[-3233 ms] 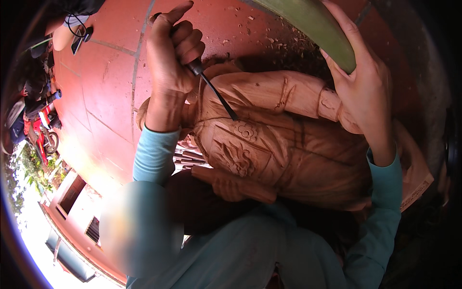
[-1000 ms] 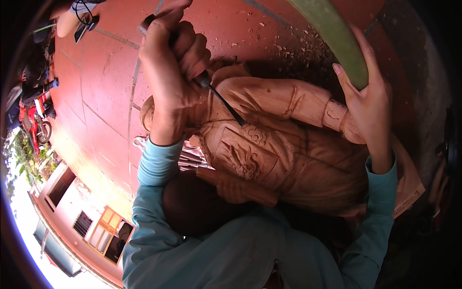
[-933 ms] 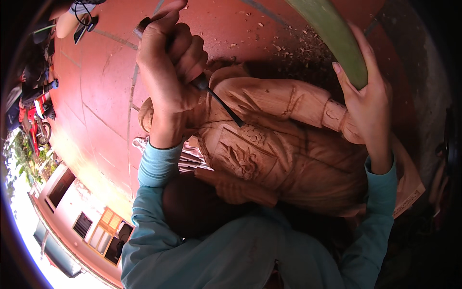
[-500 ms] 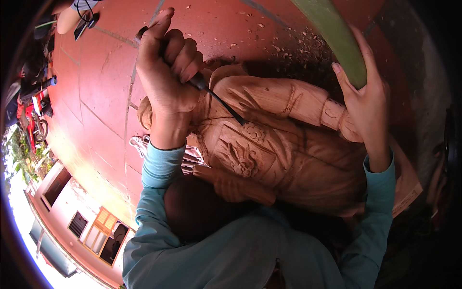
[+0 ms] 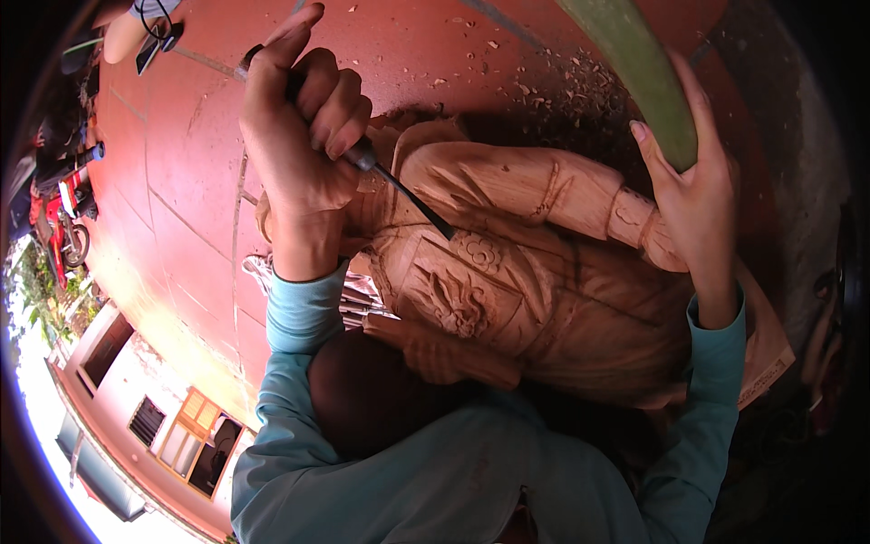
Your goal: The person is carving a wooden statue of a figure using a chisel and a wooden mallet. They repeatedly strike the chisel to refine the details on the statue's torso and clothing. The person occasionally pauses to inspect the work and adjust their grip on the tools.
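A carved wooden statue of a robed figure [image 5: 589, 299] lies across the middle, with a raised flower and a dragon-like relief on its chest panel. My left hand [image 5: 304, 136] is closed around the handle of a wood chisel [image 5: 403, 189]. The chisel's dark blade slants down to the right, its tip at the flower's left edge; whether it touches the wood I cannot tell. My right hand [image 5: 698, 195] grips a long, smooth green club-like piece [image 5: 639, 77] over the statue's sleeve end. Its far end runs out of the top of the picture.
Wood chips [image 5: 580, 86] are scattered on the red tiled floor [image 5: 181, 163] beyond the statue. A person's leg and a phone [image 5: 147, 56] show at the upper left. A red motorbike [image 5: 62, 231] stands at the far left, above a building [image 5: 154, 408].
My left hand has shifted slightly up and left, drawing the chisel tip a little left along the flower's edge. My right hand and the green piece have moved slightly right and down.
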A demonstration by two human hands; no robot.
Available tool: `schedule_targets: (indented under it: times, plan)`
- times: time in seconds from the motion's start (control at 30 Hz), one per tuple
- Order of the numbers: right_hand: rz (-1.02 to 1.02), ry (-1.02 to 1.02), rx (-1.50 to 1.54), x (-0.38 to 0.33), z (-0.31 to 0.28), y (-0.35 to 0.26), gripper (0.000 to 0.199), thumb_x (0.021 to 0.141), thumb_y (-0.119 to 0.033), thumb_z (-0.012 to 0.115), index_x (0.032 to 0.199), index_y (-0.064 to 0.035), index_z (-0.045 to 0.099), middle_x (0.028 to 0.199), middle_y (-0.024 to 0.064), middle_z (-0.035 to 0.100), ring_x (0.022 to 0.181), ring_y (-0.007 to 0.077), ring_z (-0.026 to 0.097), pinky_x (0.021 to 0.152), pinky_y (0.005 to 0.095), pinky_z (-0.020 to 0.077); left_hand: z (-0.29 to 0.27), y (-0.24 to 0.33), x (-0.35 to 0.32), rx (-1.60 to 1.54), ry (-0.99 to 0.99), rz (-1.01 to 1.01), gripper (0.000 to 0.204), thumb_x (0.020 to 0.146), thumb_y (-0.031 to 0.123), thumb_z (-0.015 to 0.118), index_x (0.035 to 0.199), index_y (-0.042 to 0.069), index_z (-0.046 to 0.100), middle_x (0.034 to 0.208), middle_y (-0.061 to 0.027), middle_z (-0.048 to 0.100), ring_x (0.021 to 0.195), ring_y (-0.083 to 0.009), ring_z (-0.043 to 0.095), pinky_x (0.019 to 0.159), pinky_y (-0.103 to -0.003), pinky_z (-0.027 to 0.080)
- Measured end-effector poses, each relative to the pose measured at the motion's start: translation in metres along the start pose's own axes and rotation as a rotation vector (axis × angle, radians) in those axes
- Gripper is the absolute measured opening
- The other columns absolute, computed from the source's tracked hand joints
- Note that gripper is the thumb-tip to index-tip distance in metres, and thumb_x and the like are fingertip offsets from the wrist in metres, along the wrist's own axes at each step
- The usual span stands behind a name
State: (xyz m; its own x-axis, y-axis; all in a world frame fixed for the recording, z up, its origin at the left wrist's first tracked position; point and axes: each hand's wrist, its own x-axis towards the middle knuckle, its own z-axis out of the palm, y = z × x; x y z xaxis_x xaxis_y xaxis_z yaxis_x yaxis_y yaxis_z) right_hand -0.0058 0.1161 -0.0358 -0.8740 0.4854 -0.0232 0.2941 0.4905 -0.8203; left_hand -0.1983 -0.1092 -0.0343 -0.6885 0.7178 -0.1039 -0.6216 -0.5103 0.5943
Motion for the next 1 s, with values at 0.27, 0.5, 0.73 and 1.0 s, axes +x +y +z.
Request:
schedule_targets:
  times: [0.27,0.5,0.73,1.0]
  plan:
    - [-0.006,0.009,-0.023,0.002,0.001,-0.006,0.052,0.083,0.001,0.06,0.131,-0.0064,0.042,0.124,0.0102,0.053,0.111,0.016,0.052,0.092,0.0297,0.0433,0.017,-0.006,-0.008,0.156,0.245,0.072,0.033,0.094,0.014,0.032,0.117,-0.004,0.047,0.052,0.0039,0.022,0.038,-0.005,0.019,0.031,-0.018,0.021]
    - [-0.058,0.027,-0.063,0.003,0.003,-0.007,0.052,0.082,-0.001,0.061,0.131,-0.0067,0.042,0.124,0.0097,0.053,0.111,0.0151,0.052,0.091,0.0292,0.0433,0.021,-0.01,-0.032,0.216,0.549,0.215,0.023,0.09,0.013,0.041,0.105,0.003,0.054,0.05,0.0059,0.021,0.037,-0.0039,0.018,0.03,-0.019,0.018]
    - [0.039,-0.008,-0.003,-0.003,-0.003,0.0,0.053,0.084,-0.003,0.06,0.133,-0.0062,0.039,0.125,0.009,0.051,0.111,0.013,0.05,0.092,0.028,0.0418,0.037,-0.002,-0.049,-0.01,0.488,0.326,0.015,0.091,0.016,0.045,0.079,0.008,0.048,0.049,0.0047,0.02,0.038,-0.0048,0.018,0.031,-0.019,0.02]
    - [0.027,0.0,-0.019,-0.004,0.003,-0.002,0.054,0.085,-0.005,0.06,0.134,-0.0066,0.038,0.126,0.0093,0.051,0.112,0.0138,0.05,0.093,0.0285,0.0416,0.04,0.003,-0.059,0.213,0.555,0.394,0.02,0.091,0.027,0.043,0.088,0.009,0.052,0.051,0.003,0.024,0.038,-0.0067,0.021,0.032,-0.02,0.021]
